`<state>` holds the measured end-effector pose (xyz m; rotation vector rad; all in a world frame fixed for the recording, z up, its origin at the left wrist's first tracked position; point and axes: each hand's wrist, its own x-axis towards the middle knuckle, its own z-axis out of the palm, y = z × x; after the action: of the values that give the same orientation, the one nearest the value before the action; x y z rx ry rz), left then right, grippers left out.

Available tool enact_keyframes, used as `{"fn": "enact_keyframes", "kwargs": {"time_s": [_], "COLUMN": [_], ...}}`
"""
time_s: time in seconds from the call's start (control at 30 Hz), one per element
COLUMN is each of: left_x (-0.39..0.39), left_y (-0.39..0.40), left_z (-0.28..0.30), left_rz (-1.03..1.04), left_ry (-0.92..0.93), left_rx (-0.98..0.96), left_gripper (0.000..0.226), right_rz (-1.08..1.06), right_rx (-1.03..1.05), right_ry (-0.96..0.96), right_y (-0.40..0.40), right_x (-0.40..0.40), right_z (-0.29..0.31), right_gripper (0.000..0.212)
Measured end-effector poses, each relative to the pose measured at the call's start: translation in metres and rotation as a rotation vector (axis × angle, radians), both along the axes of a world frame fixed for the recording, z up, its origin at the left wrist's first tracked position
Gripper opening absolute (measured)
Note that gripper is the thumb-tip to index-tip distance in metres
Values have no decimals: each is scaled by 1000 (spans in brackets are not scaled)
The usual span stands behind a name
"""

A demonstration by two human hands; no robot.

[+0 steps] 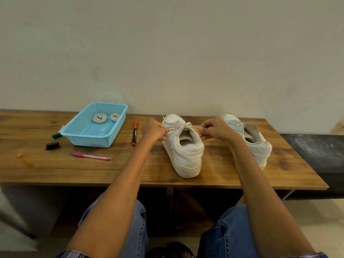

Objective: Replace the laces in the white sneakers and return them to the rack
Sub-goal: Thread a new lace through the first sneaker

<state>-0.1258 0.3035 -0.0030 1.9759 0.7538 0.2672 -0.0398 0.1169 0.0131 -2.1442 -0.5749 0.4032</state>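
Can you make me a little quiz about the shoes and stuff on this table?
1. True or false: both hands pull the lace on the left sneaker.
2. How many lace rolls are in the blue basket? A) one B) two C) four
3. Fill in: the pen nearest the table's front edge is ____.

Key:
1. True. The left hand and the right hand each pinch an end of its lace; the right sneaker shows no lace.
2. B. Two lace rolls lie at the basket's far end.
3. Pink. The pink pen lies nearer than the red marker.
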Motion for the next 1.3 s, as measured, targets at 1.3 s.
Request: {"fn": "enact_keyframes", "kwargs": {"time_s": [1.3], "left_x": [3], "left_y": [-12], "left_z": [-1], "left_rz": [-212], "left_ry": [-116], "left_rx": [-292], "left_gripper": [66], "right_rz": [-62], "right_rx": [37], "right_ry": [-39], "right_y": [22], "right_x": [-1], "right_z": [-2], "right_gripper": [56]}}
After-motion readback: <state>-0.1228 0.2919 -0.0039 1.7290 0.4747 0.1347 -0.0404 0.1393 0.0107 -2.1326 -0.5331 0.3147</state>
